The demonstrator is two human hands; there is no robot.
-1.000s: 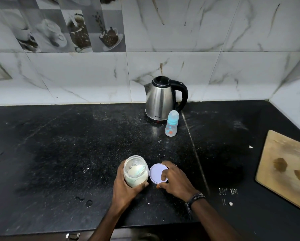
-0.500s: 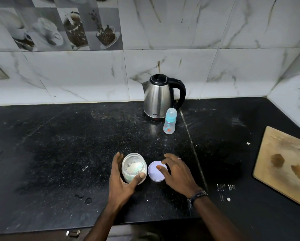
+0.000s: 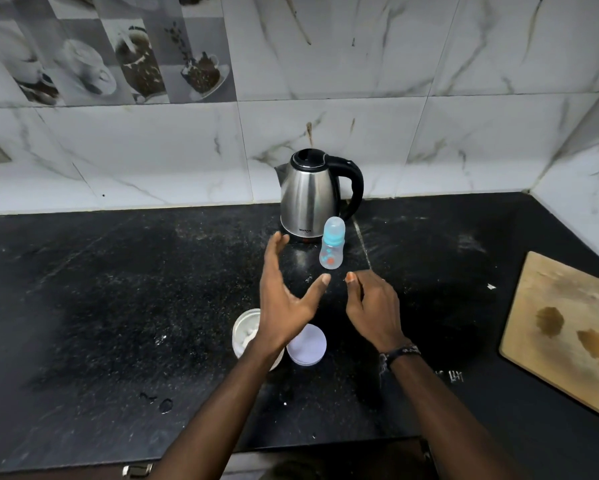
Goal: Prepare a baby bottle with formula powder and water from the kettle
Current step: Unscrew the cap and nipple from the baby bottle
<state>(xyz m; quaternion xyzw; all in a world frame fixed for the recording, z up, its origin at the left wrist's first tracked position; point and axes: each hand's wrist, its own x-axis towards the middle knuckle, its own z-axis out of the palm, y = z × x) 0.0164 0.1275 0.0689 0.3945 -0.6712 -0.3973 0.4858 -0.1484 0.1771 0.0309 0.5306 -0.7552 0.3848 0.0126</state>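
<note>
**Above the counter, two empty hands near the bottle**

Above the black counter [image 3: 118, 306], the left hand [image 3: 284, 299] has its grip spread wide, fingers splayed, holding nothing. The right hand [image 3: 374, 306] is loosely curled, its grip empty too. One baby bottle [image 3: 332, 242] stands capped just beyond both thumbs, between the hands. One kettle [image 3: 308, 195] stands behind it. One open jar [image 3: 244, 332] and one lid [image 3: 308, 346] lie under the left wrist.
</note>
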